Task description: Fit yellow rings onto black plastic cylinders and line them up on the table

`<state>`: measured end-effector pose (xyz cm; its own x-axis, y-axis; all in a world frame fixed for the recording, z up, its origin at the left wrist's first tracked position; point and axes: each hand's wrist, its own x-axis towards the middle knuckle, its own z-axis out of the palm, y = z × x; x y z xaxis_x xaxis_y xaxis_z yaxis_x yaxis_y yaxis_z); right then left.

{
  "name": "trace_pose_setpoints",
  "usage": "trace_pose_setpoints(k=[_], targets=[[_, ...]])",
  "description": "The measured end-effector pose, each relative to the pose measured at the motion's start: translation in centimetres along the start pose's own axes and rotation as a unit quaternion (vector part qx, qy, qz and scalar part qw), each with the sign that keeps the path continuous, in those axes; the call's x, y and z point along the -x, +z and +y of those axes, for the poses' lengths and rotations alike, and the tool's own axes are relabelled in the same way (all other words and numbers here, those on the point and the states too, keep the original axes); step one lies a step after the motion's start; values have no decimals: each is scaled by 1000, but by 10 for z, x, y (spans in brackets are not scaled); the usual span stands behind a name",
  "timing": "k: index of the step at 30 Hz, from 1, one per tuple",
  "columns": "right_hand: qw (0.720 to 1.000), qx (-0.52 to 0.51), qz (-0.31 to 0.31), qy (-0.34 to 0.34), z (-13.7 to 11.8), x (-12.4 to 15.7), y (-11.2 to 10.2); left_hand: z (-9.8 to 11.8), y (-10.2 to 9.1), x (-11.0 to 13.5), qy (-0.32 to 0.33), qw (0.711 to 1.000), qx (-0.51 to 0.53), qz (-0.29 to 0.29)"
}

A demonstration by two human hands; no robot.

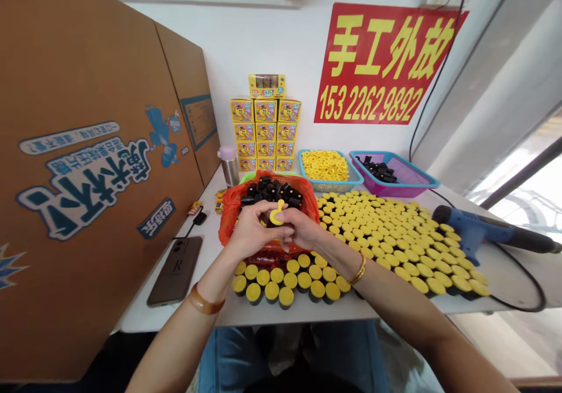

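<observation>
My left hand [251,229] and my right hand [302,229] meet over the table's front middle. Their fingers are pinched together on a small yellow cap [277,214] and a black piece partly hidden under it. Just behind the hands lies an orange bag [228,217] full of black cylinders [272,192]. Below the hands stand rows of black cylinders with yellow tops [285,279]. Many more yellow-topped pieces [395,235] cover the table to the right.
A blue basket of yellow caps [327,167] and a purple basket of black parts [393,173] sit at the back. Stacked yellow boxes [266,126], a steel bottle [229,167], a phone [175,270], a blue glue gun [474,229] with cable, large cardboard boxes [88,164] at left.
</observation>
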<state>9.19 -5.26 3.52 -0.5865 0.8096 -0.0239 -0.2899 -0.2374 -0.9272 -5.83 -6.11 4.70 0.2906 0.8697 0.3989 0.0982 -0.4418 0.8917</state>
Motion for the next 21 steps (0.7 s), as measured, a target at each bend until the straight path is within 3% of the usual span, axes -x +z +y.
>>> trace_pose_setpoints(k=[5, 11, 17, 21], targets=[[999, 4, -42, 0, 7, 6, -5, 8, 10, 12, 62, 996, -10, 63], [994, 45, -84, 48, 10, 14, -15, -3, 16, 22, 102, 985, -78, 117], [995, 57, -35, 68, 10, 20, -1, -7, 17, 23, 117, 977, -151, 97], [1000, -17, 18, 1, 12, 22, 10, -7, 18, 23, 85, 990, -65, 89]])
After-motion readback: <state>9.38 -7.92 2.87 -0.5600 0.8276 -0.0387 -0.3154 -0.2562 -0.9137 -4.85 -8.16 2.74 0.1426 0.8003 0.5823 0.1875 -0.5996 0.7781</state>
